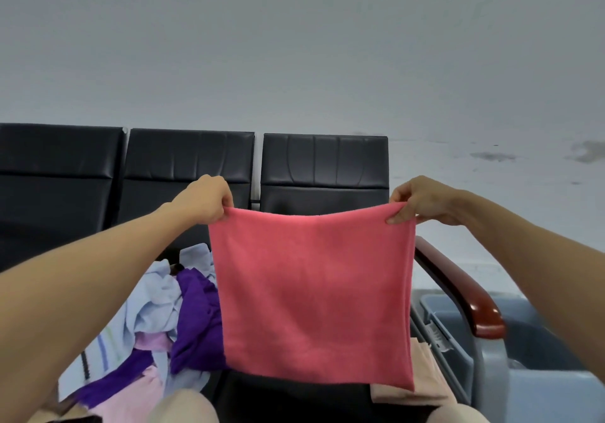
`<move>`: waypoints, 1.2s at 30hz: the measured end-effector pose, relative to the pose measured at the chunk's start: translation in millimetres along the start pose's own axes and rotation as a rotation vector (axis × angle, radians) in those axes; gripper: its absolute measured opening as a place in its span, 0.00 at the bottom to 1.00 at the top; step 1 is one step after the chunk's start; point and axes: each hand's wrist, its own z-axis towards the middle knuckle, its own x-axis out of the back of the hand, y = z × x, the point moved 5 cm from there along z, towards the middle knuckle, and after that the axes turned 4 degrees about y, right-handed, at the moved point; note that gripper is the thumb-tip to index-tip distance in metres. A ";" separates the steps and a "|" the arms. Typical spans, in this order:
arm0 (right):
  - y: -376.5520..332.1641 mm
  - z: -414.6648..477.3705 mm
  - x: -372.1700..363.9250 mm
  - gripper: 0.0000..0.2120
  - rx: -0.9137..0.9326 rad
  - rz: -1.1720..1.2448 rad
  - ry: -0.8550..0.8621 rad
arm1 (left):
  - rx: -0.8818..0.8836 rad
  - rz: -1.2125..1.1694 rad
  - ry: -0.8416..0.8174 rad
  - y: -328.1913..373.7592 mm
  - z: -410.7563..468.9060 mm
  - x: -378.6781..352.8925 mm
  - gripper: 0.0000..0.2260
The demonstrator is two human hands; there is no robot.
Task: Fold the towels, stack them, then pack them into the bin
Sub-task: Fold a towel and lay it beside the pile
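L hand [204, 198], R hand [422, 200]: grip pinched on pink towel [314, 291] top corners; hangs vertical, top edge horiz.

We hold the hanging towel [311, 291] before the bench [190, 160], on which the unfolded heap [157, 311] lies to its left and a folded towel [432, 380] behind its right edge; the armrest [465, 291] and bin [491, 376] stand farther right.

A coral-pink towel [311, 291] hangs flat and square, held up by its top corners. Rumpled towels [157, 318] in pale blue, purple and light pink lie heaped at lower left; a grey-blue bin [553, 390] sits open at lower right.
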 end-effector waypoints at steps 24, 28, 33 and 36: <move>27.8 21.0 -34.3 0.08 -0.137 0.101 -0.083 | 0.028 -0.027 -0.196 -26.3 -0.3 -17.1 0.10; 79.3 45.7 -82.5 0.05 -0.134 0.003 0.079 | 0.268 -0.362 -0.110 -36.9 0.2 -100.2 0.14; 137.0 56.1 -146.7 0.07 -0.036 -0.269 0.180 | 0.321 -0.437 0.151 -39.7 -21.6 -184.3 0.13; 160.8 42.5 -177.7 0.07 0.002 -0.284 0.216 | 0.313 -0.454 0.167 -44.9 -48.5 -222.5 0.13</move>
